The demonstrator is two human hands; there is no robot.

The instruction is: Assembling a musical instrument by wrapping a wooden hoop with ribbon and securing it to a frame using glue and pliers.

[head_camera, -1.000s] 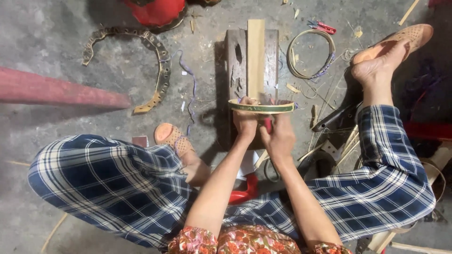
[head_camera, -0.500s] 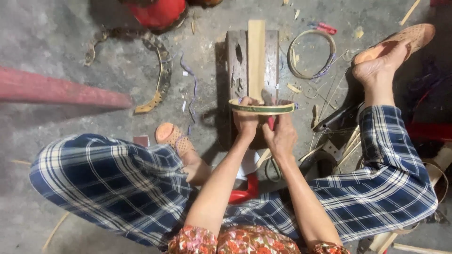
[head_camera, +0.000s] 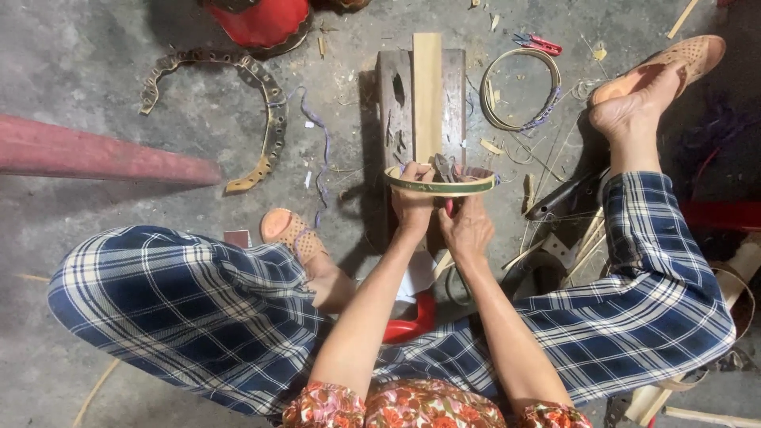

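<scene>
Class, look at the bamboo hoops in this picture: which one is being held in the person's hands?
The green-edged hoop over the wooden block, gripped by the left hand and right hand. The other hoop lies untouched on the floor, upper right.

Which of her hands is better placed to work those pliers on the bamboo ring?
Probably the right hand: it sits beneath the pliers, by their red handle. The left hand grips the bamboo ring at its near rim, steadying it over the wooden block.

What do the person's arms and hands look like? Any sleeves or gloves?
Both arms are bare from the short sleeves down. The sleeves are red-orange with a flower pattern. The left hand and right hand wear no gloves; I can see no rings or watch.
</scene>
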